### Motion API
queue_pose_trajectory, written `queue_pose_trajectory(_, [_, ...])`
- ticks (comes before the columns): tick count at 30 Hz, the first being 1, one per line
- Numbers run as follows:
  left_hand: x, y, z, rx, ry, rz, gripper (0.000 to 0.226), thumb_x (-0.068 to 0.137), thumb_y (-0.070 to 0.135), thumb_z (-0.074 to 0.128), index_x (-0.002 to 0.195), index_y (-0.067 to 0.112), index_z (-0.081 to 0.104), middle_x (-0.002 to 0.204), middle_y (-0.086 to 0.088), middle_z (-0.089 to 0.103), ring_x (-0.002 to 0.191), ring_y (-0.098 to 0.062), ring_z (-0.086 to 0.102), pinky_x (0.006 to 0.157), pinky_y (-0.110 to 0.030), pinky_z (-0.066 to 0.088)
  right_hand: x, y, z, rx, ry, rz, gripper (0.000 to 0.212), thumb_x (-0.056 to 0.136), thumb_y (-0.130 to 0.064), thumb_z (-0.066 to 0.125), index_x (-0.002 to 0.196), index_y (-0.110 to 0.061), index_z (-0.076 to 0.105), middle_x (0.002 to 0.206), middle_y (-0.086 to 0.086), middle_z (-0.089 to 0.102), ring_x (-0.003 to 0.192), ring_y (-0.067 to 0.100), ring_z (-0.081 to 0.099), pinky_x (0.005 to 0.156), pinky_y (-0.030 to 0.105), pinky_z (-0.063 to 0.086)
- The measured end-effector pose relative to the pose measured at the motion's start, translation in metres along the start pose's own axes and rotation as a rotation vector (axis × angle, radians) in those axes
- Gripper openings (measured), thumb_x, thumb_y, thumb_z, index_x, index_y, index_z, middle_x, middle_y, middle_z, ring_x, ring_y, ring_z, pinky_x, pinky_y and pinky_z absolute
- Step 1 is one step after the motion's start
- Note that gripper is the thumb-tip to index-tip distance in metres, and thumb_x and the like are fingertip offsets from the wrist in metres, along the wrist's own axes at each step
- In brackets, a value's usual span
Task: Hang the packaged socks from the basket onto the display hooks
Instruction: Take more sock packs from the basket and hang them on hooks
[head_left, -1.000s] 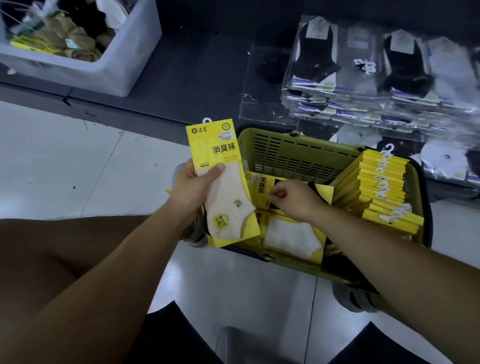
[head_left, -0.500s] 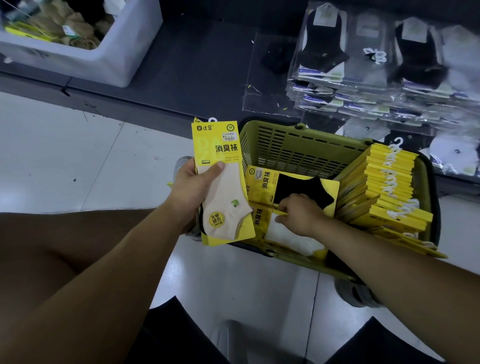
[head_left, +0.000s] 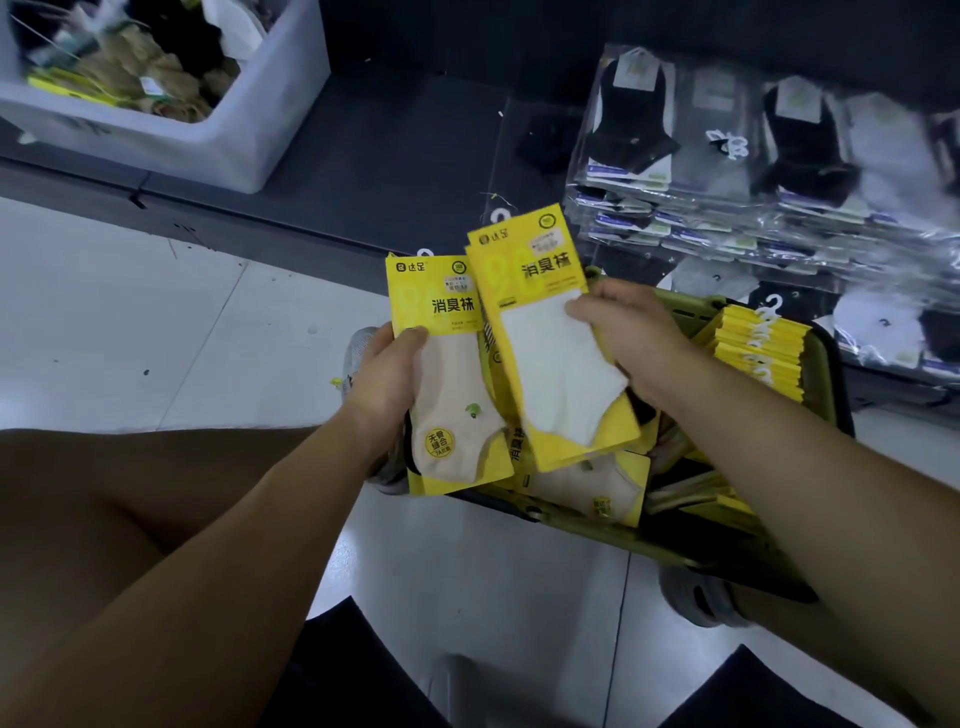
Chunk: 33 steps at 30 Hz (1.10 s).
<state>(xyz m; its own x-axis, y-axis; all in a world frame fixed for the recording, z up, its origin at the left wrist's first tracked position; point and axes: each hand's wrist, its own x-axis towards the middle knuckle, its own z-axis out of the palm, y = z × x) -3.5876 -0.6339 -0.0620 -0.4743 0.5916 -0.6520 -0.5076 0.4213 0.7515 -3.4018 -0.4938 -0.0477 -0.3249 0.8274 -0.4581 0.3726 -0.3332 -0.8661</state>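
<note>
Nearest: dark shorts (head_left: 337, 665) at the bottom edge, a bare thigh to the left, both forearms reaching forward. A grey shoe (head_left: 696, 597) stands on the pale tiled floor (head_left: 156, 338), just beside the near right corner of the basket.

Left hand (head_left: 384, 379): closed round the left edge of a beige sock pack (head_left: 452, 395), thumb laid across the front of the yellow card, fingers hidden behind. Pack upright, white hanger hook at the top, its lower end over the basket's near left corner.

Right hand (head_left: 631, 338): fingers curled on the right edge of a white sock pack (head_left: 550, 353), gripping it. Pack tilted slightly left, held higher than the beige one. Its left edge overlaps the beige pack's upper right corner in view; whether the two touch, cannot tell.

Below the hands: green basket (head_left: 680, 306) on the floor, dark rim. Inside, a loose pack (head_left: 587, 488) with a beige sock lies flat against the near wall. At the right side a stack of yellow packs (head_left: 758, 353) stands on edge, white hooks upward. More yellow card under the right forearm, mostly hidden.

Beyond the basket: dark shelf base (head_left: 389, 156) running across. On it, far left, a white bin (head_left: 249, 130) filled with tan and dark socks, somewhat blurred. On the right, clear-wrapped socks (head_left: 779, 166) in overlapping piles, black and white pairs, with the lowest row just behind the basket.
</note>
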Motion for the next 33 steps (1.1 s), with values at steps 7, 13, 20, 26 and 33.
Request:
queue_pose_trajectory(7, [0.001,-0.007,0.009,0.122,-0.122,0.142,0.036,0.107,0.025,0.063,0.136,0.004,0.066,0.127,-0.014,0.077,0.118,-0.037,0.074,0.105,-0.058,0.057,-0.011,0.022,0.046,-0.088,-0.186,-0.034,0.011,0.085,-0.025,0.078,0.087,-0.018,0.071,0.084,0.007,0.072,0.066,0.012,0.066,0.053,0.026,0.053])
queue_pose_trajectory(13, [0.009,-0.003,-0.013,0.1,-0.059,0.081,0.031,0.103,0.028,0.07,0.133,0.02,0.067,0.128,-0.006,0.077,0.118,-0.035,0.074,0.107,-0.061,0.054,0.027,0.062,0.013,-0.807,-0.05,-0.228,0.02,0.092,-0.033,0.069,0.108,-0.02,0.071,0.109,-0.001,0.071,0.104,0.02,0.063,0.082,0.031,0.05])
queue_pose_trajectory(20, [0.018,-0.01,-0.016,0.118,-0.069,0.077,0.033,0.101,0.03,0.073,0.132,0.019,0.068,0.127,-0.006,0.078,0.118,-0.036,0.074,0.106,-0.061,0.054,0.064,0.087,-0.001,-1.263,-0.134,-0.13,0.049,0.092,-0.051,0.063,0.131,-0.022,0.06,0.122,0.014,0.062,0.124,0.03,0.048,0.088,0.035,0.046])
queue_pose_trajectory(26, [0.022,-0.012,-0.016,0.098,-0.066,0.058,0.034,0.101,0.03,0.074,0.133,0.02,0.066,0.126,-0.006,0.078,0.117,-0.035,0.074,0.106,-0.062,0.055,0.063,0.095,0.004,-1.269,-0.091,-0.205,0.038,0.088,-0.046,0.07,0.118,-0.023,0.066,0.115,0.009,0.067,0.117,0.028,0.05,0.086,0.036,0.043])
queue_pose_trajectory(33, [0.018,-0.01,-0.013,0.088,-0.048,0.056,0.039,0.101,0.028,0.073,0.137,0.016,0.064,0.129,-0.009,0.077,0.119,-0.037,0.073,0.107,-0.061,0.054,0.058,0.093,0.0,-1.267,-0.099,-0.207,0.039,0.09,-0.043,0.069,0.124,-0.024,0.066,0.125,0.006,0.065,0.12,0.028,0.052,0.094,0.037,0.043])
